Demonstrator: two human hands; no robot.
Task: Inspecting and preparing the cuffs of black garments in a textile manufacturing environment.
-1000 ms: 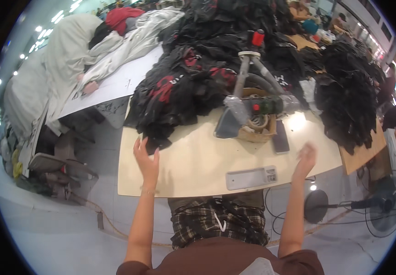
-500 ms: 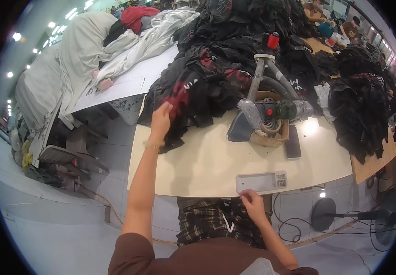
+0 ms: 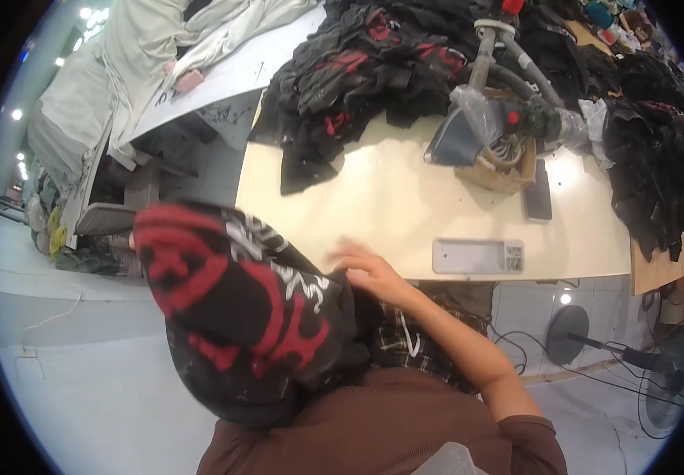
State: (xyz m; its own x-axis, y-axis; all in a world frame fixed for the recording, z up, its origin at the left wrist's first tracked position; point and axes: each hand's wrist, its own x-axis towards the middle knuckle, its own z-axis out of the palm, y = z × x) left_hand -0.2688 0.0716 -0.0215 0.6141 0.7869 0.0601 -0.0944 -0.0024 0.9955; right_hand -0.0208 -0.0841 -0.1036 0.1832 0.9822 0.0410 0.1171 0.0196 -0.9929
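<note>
**A:** Black cloth printed with red and white shapes fills the near left: a garment (image 3: 247,317) bunched up close to the camera, just off the near left corner of the pale table (image 3: 405,214). What holds it?

**B:** The left hand is hidden under that cloth, so I cannot tell how it grips. The right hand (image 3: 370,273) shows at the garment's right edge, fingers curled and touching the fabric, over the near edge of the table. Its bare forearm runs down and right to a brown sleeve.

**A:** And farther left?

**B:** Pale grey-green fabric (image 3: 89,111) lies heaped at the far left, with a white sheet-covered surface (image 3: 231,75) beside it.

**A:** On the table itself?

**B:** At the far side, a large heap of black garments (image 3: 366,79) with red patches spills onto the tabletop. Moving right, a small grey flat box (image 3: 476,256) lies near the near edge, well apart from the hand. Beyond it stands a steam iron (image 3: 457,134) beside a cardboard box (image 3: 508,162), with hoses rising behind. A dark phone (image 3: 537,199) lies flat just right of that box. Another dark pile of clothes (image 3: 659,166) covers the right end.

**A:** Below the table?

**B:** A floor fan (image 3: 666,380) stands on the grey floor at the near right.
</note>
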